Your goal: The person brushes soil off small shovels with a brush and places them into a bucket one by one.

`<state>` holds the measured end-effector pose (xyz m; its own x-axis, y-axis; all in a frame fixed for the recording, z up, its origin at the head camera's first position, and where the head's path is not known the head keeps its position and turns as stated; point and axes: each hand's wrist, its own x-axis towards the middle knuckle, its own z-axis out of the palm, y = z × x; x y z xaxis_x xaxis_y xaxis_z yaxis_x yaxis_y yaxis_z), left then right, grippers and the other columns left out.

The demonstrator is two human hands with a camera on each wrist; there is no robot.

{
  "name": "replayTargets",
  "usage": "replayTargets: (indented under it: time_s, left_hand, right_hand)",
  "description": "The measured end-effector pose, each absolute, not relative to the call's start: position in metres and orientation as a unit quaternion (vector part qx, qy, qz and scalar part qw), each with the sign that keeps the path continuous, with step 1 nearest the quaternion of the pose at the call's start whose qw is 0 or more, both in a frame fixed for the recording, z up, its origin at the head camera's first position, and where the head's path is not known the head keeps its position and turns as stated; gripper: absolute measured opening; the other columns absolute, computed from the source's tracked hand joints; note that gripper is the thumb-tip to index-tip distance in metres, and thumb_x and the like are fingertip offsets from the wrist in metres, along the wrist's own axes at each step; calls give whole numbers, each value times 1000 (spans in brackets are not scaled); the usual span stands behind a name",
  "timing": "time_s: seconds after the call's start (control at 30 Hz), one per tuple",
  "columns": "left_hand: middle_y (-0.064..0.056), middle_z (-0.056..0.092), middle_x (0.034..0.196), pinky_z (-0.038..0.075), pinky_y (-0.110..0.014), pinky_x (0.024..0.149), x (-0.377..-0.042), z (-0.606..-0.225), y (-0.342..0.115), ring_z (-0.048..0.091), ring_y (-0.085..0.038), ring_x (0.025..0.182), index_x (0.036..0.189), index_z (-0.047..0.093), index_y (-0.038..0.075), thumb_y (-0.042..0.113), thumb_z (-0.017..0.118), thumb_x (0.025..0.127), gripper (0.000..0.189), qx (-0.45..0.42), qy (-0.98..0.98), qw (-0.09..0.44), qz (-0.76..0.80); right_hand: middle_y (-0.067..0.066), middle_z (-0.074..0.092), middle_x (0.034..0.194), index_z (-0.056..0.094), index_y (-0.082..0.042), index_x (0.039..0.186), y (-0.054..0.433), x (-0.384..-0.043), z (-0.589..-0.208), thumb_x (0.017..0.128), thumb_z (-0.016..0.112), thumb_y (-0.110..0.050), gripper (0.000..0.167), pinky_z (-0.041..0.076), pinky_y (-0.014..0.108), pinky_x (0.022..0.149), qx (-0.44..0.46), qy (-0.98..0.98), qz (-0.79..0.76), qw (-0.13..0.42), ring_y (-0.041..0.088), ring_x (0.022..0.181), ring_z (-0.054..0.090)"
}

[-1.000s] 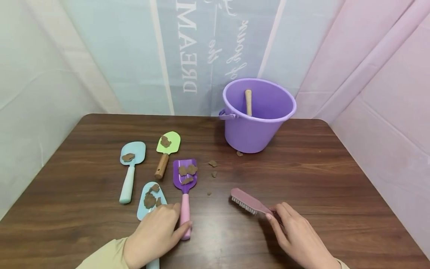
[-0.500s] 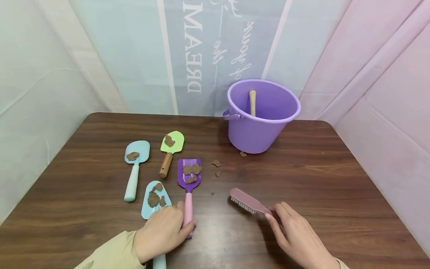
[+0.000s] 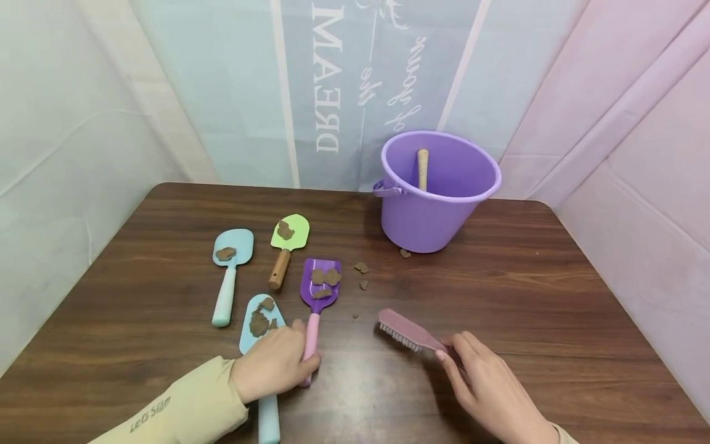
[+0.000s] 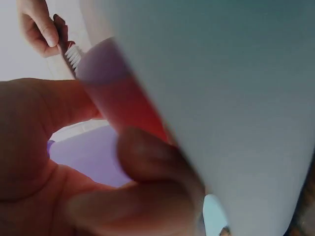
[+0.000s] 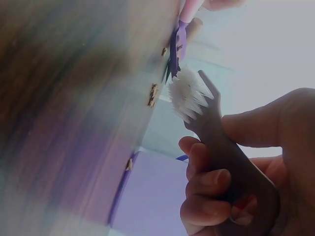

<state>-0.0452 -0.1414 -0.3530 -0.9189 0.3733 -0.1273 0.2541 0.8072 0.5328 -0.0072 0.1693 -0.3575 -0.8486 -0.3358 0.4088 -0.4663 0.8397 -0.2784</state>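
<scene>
While hands (image 3: pixel 274 364) (image 3: pixel 493 385) grip purple shovel (image 3: pixel 313 327) and pink brush (image 3: pixel 409 328), brown flakes (image 3: pixel 362 267) dotting dark wood-grain table (image 3: pixel 527 296), lettered curtain (image 3: pixel 249 92) behind

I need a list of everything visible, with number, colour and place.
table: 1, brown, below bucket
bucket: 1, purple, back right
stick: 1, beige, in bucket
purple shovel: 1, pink handle, near centre
green shovel: 1, wooden handle, back left
blue shovels: 2, pale blue, left
bits: many, brown, on shovels and table
brush: 1, pink, right of centre
cloth: number unclear, blue to pink, behind
sleeves: 2, pale green, front
left hand: 1, on purple shovel
right hand: 1, on brush
</scene>
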Motion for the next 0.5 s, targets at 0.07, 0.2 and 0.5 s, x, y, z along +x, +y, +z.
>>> replayTargets:
  time_s: [0.07,0.2,0.5]
  left_hand:
    - [-3,50,57,42,-32,44,-46,-350,-142,50,-17,49,99,51,-11,18,66,79,38,154,944,123,265]
    - [-5,48,57,39,-30,42,-48,-344,-143,47,-18,48,100,51,-10,18,64,80,37,128,950,120,259]
    - [-5,49,58,37,-30,42,-49,-341,-142,44,-15,49,82,60,-4,19,59,84,23,119,955,103,251]
  right_hand:
    - [-15,46,78,61,-15,91,169,-7,-358,82,71,-7,16,33,15,53,213,-943,186,175,-5,62,35]
    - [-15,47,79,61,-15,91,168,-7,-358,82,71,-7,16,33,15,54,215,-943,185,175,-5,63,35]
    - [-16,46,78,60,-15,91,164,-8,-358,82,71,-7,16,32,14,54,222,-940,187,180,-5,62,34]
